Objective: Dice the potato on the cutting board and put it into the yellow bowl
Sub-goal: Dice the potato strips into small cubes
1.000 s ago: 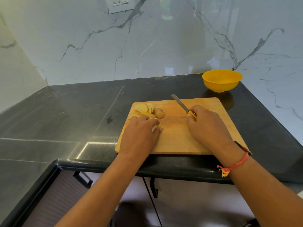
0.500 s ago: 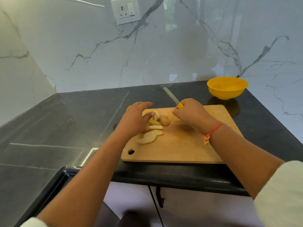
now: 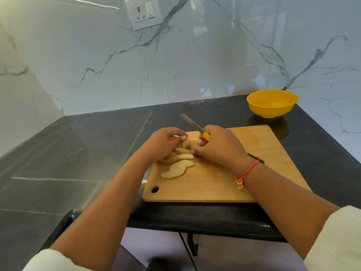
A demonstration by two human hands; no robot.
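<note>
Several pale potato slices (image 3: 178, 167) lie fanned on the left part of the wooden cutting board (image 3: 254, 153). My left hand (image 3: 162, 145) curls over the far slices and holds them together. My right hand (image 3: 218, 147) grips a knife by its yellow handle (image 3: 206, 136); the steel blade (image 3: 190, 123) points away to the upper left, off the board. My right fingertips touch the slices from the right. The yellow bowl (image 3: 272, 103) stands on the counter behind the board's right corner, with nothing visible inside.
The board lies on a black stone counter (image 3: 78, 153) near its front edge. Marble walls close off the back and left, with a socket plate (image 3: 143, 13) high on the back wall. A cabinet handle (image 3: 192, 244) shows below the counter.
Both hands moved from the near part of the board to its far left part, onto the slices. The right hand closed in on the slices beside the left. The knife blade stays raised, pointing away.
</note>
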